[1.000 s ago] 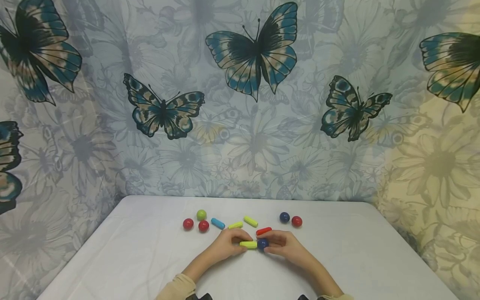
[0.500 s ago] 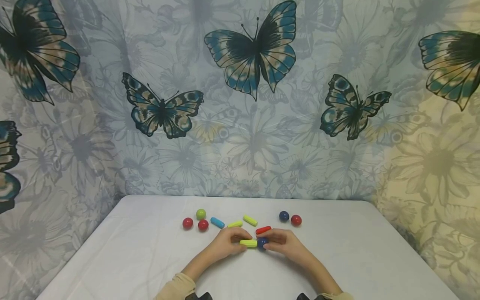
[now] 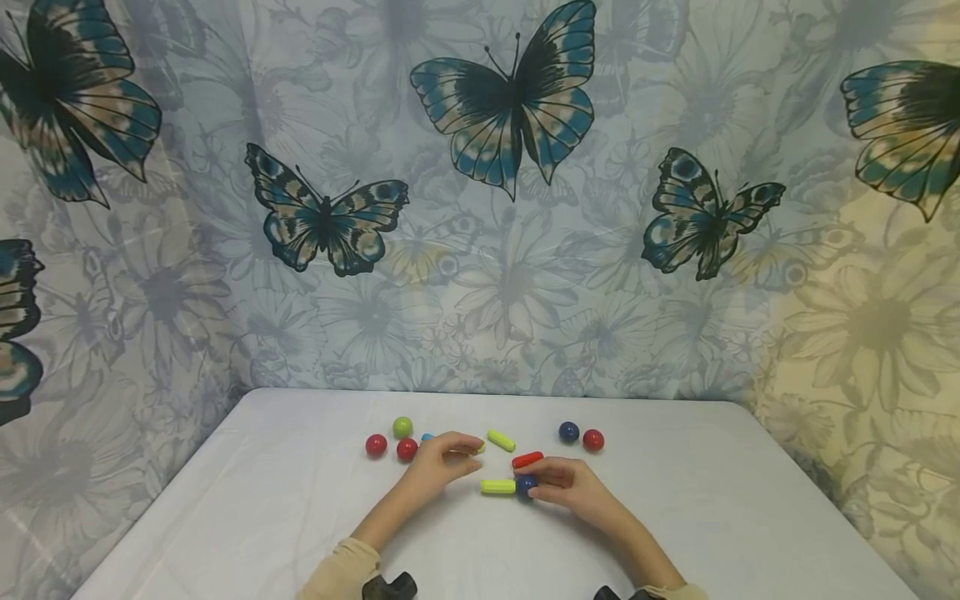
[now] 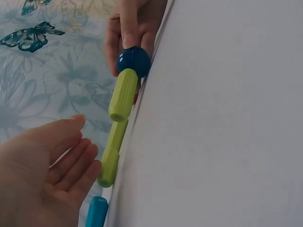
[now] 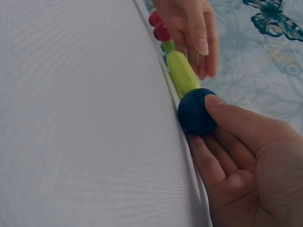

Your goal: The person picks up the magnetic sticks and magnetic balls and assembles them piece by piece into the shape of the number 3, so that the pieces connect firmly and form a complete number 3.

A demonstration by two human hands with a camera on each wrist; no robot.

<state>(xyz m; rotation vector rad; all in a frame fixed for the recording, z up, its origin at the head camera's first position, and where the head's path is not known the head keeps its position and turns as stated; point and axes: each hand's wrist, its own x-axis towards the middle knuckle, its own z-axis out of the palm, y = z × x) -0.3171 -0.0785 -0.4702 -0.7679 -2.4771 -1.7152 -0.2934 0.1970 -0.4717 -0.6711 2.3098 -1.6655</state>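
My right hand (image 3: 573, 487) pinches a dark blue ball (image 5: 194, 113) between thumb and fingers. A yellow-green rod (image 3: 498, 487) touches the ball end-on and points left from it. My left hand (image 4: 52, 165) holds nothing; its fingers are loosely bent and its thumb stands apart. It hovers beside another yellow-green rod (image 4: 111, 163), which it mostly hides in the head view. A blue rod (image 4: 97, 213) lies close to the left hand too, almost covered by it in the head view. Just behind the right fingertips lies a red rod (image 3: 527, 460).
Two red balls (image 3: 377, 446) and a green ball (image 3: 402, 427) sit left of the left hand. Farther back lies one more yellow-green rod (image 3: 501, 440). At the back right are a second dark blue ball (image 3: 568, 432) and a red ball (image 3: 593, 440) on the white table (image 3: 712, 500).
My left hand has let go of the yellow-green rod by the blue ball and moved back and left, over the other rods. The right hand keeps its hold in place.
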